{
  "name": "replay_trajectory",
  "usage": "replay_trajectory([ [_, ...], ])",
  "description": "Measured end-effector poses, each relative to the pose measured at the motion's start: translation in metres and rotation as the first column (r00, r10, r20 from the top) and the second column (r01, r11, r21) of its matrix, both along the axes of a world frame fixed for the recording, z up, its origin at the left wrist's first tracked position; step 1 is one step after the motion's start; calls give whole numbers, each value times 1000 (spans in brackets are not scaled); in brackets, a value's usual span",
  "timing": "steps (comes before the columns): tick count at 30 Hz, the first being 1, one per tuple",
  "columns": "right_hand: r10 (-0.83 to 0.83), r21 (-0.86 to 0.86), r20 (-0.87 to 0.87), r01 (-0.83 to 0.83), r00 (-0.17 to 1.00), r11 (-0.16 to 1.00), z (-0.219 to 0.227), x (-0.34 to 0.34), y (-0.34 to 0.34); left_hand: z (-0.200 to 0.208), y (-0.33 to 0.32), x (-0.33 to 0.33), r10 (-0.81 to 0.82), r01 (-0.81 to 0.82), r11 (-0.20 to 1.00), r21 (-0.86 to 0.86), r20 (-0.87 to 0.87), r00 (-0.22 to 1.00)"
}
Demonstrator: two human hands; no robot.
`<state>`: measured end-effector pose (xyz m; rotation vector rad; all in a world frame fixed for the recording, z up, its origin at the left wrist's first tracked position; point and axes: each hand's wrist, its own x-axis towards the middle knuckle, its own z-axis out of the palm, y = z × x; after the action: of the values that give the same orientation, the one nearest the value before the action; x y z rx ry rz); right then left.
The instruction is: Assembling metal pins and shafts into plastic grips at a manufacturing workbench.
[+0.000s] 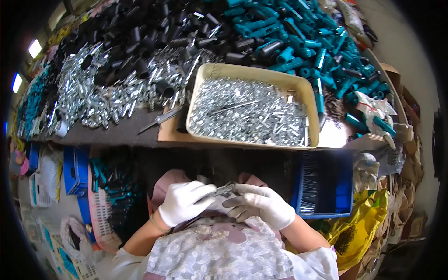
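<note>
Flowered cloth [217, 256] is being worn — a metal piece [226, 189] is being pinched by fingers [203, 191] of left hand [183, 200] and right hand [267, 203].

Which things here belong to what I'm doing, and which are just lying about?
Likely in use:
- silvery piece between your left hand and right hand
- cream tray
- metal parts in it

Apparently just lying about:
- yellow bag
- white plastic bag, lower left

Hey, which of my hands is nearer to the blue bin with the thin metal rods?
Right. Your right hand is just left of the blue bin; your left hand is farther off, on the right hand's other side.
</note>
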<state>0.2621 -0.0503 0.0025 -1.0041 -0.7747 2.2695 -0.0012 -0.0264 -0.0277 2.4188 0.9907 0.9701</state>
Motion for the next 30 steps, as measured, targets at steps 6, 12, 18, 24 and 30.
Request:
replay_trajectory([
  [6,-774,921,383,-140,505,365,38,61,46,15,-6,-6,145,-85,944,-318,172,974],
  [12,-977,915,209,-343,-45,212,17,187,141,17,-9,-3,145,-77,932,-355,169,975],
  [18,-847,761,441,-377,-297,528,13,181,224,21,-17,5,149,-83,932,-353,164,975],
  [24,-825,769,507,-302,-250,564,25,176,257,21,-15,10,136,-67,941,-333,187,973],
  [30,-875,808,441,-336,-200,484,27,180,255,17,-11,7,146,-63,937,-343,220,964],
])
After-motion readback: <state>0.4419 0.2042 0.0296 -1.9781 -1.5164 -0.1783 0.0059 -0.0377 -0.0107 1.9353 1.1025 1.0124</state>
